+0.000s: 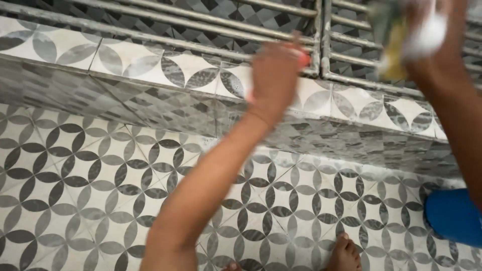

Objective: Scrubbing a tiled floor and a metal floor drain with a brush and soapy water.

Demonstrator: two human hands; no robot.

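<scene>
Sponge (pixel 389 47), yellow w/ a green side, sits up at the far right of the view, gripped in our right hand (pixel 427 35) along w/ a blob of white foam (pixel 427 37). That hand is curled shut round it, held high in front of the metal grille (pixel 281 20), prob. so the sponge meets the bars. Our left hand (pixel 273 75) reaches out to the tiled ledge (pixel 150 65) below the grille, fingers bent over something pinkish-red (pixel 304 59); only its tip shows past the knuckles, so we can't tell what it is or how tight the grip is. Both hands are blurred by motion. A blue rounded thing (pixel 452 216) lies near right on the patterned floor (pixel 75 175), cut off by the frame edge. Our bare foot (pixel 344 253) peeks in at the near edge.
</scene>
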